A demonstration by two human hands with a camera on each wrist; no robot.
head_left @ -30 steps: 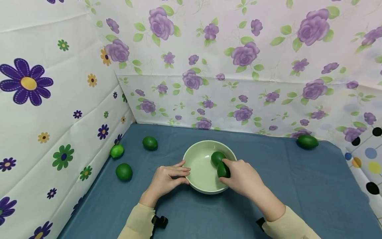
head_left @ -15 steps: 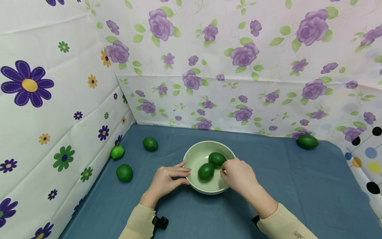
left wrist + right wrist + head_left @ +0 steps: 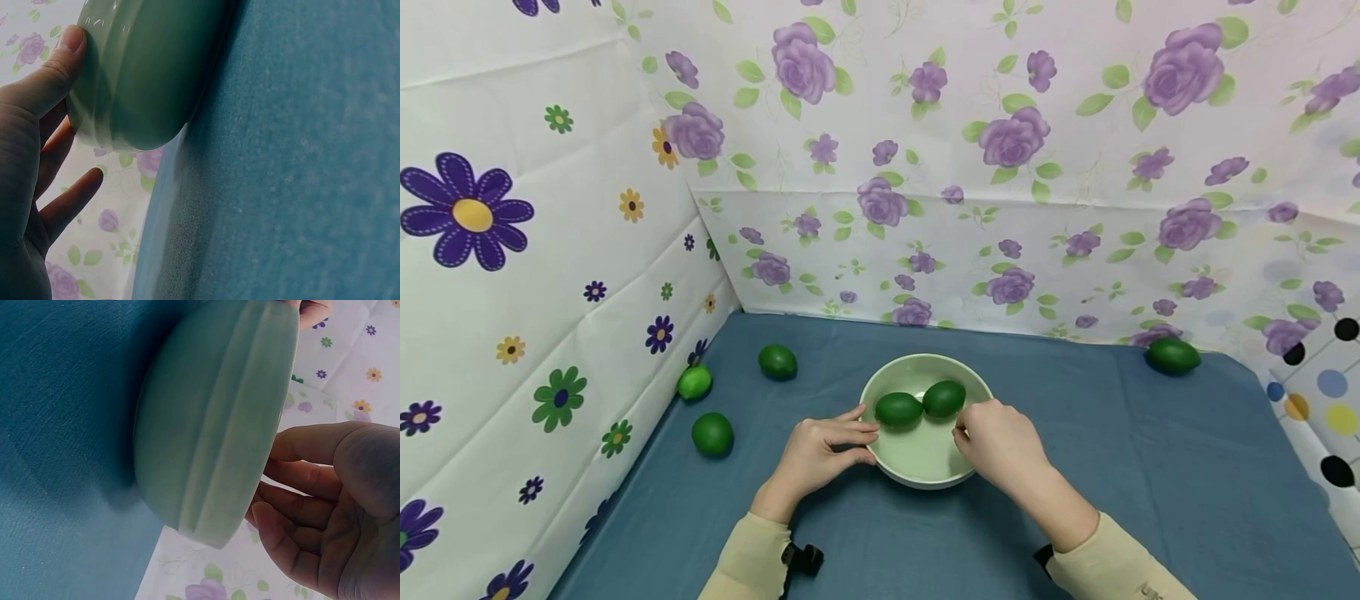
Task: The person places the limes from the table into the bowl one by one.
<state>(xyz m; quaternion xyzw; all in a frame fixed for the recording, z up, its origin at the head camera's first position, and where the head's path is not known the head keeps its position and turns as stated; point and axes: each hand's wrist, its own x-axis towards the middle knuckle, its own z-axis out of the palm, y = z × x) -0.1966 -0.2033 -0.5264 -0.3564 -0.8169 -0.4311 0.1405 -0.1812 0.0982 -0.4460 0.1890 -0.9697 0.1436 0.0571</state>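
The pale green bowl [image 3: 925, 454] stands upright on the blue cloth. Inside it, towards the back, two dark green limes [image 3: 898, 409] lie side by side. My left hand [image 3: 820, 446] holds the bowl's left rim, fingertips over the edge; in the left wrist view the thumb [image 3: 59, 65] lies against the rim from outside. My right hand [image 3: 1003, 437] is at the right rim, its fingertips reaching just inside the bowl. The right wrist view shows that hand's fingers [image 3: 300, 547] loosely bent, with nothing visible in them.
On the left of the blue cloth [image 3: 1112, 467] lie two dark limes, a rear one [image 3: 777, 362] and a nearer one [image 3: 712, 434]. A brighter lime [image 3: 695, 382] sits against the left wall. Another dark lime [image 3: 1172, 356] rests far right, by the flowered back sheet [image 3: 955, 217].
My right hand let go of the lime it held in the bowl and drew back to the right rim. That lime rolled left, then backwards. My left hand stayed put.
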